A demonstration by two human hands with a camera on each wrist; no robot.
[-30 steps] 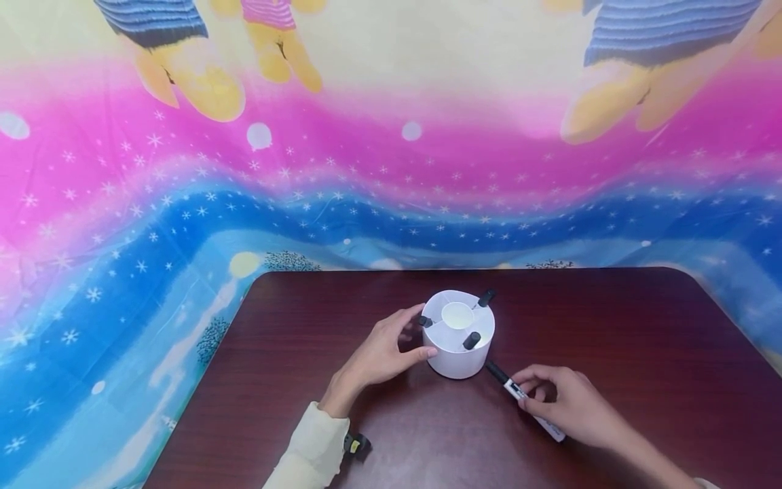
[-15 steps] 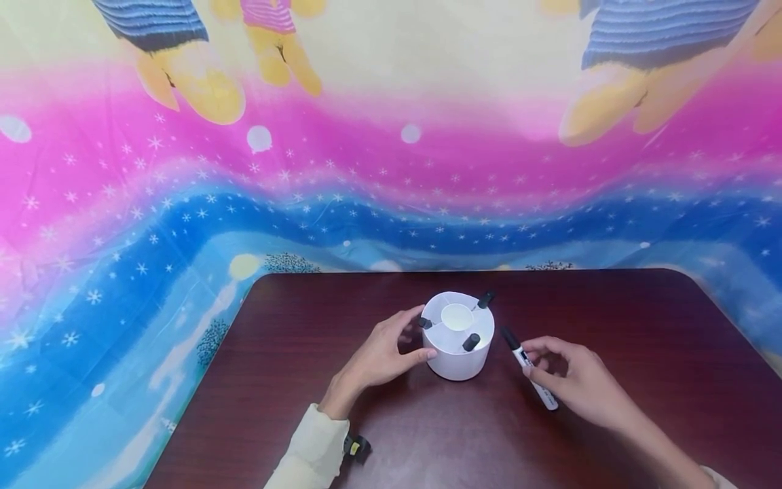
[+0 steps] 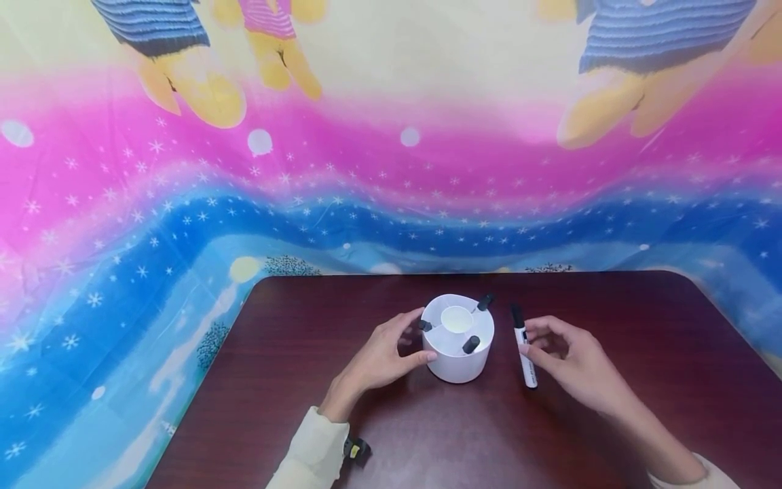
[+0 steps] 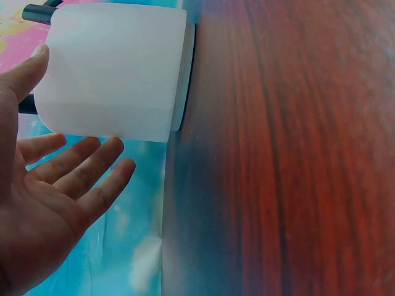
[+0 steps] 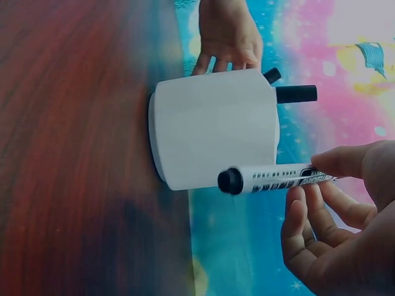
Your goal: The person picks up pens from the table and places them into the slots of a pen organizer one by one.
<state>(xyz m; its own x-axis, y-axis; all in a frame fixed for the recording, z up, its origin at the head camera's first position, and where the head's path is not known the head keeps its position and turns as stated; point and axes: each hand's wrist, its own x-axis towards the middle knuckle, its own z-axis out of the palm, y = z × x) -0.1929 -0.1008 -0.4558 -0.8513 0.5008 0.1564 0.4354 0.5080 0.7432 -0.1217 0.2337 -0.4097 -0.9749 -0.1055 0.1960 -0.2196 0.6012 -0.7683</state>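
A round white pen holder (image 3: 457, 363) with a ring-shaped middle compartment stands on the table. Three black-capped markers (image 3: 471, 344) stick up out of its outer compartments. My left hand (image 3: 383, 353) is at the holder's left side, thumb and fingertips against its wall; in the left wrist view the fingers (image 4: 92, 169) are spread and fairly straight. To the right of the holder, my right hand (image 3: 571, 363) pinches a white marker (image 3: 526, 356) between thumb and fingers. That marker is near upright, black cap up, apart from the holder; the right wrist view shows its black bottom end.
The dark reddish-brown wooden table (image 3: 263, 387) ends at a straight back edge with rounded corners. Behind it hangs a colourful printed cloth (image 3: 391, 170). A small black device (image 3: 357, 448) sits by the left sleeve.
My right hand has lifted the marker up and away from the table, turning it from slanted to nearly upright. The left hand and the pen holder have stayed in place.
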